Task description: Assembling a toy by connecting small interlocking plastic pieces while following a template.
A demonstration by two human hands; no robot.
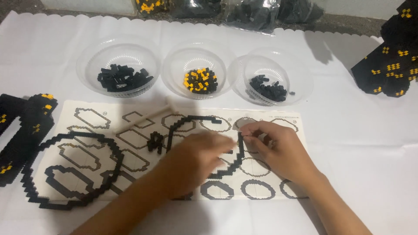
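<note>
A thin curved strip of small black bricks (188, 118) lies on a white instruction sheet (270, 118) printed with ring outlines. My right hand (281, 150) rests on the sheet, its fingertips pinched on the strip's upper right end. My left hand (191, 159) is blurred and lies over the middle of the strip; what it holds is hidden. A small black brick cluster (154, 141) sits just left of it. A large black brick ring (114, 152) lies on the sheet's left part.
Three clear bowls stand behind the sheet: black bricks (119, 79), yellow and black bricks (200, 81), black bricks (270, 90). A pale stick-like tool (143, 116) lies on the sheet. Black-and-yellow brick builds stand at left (30, 126) and right (392, 65). Bags of bricks (248, 13) lie at the back.
</note>
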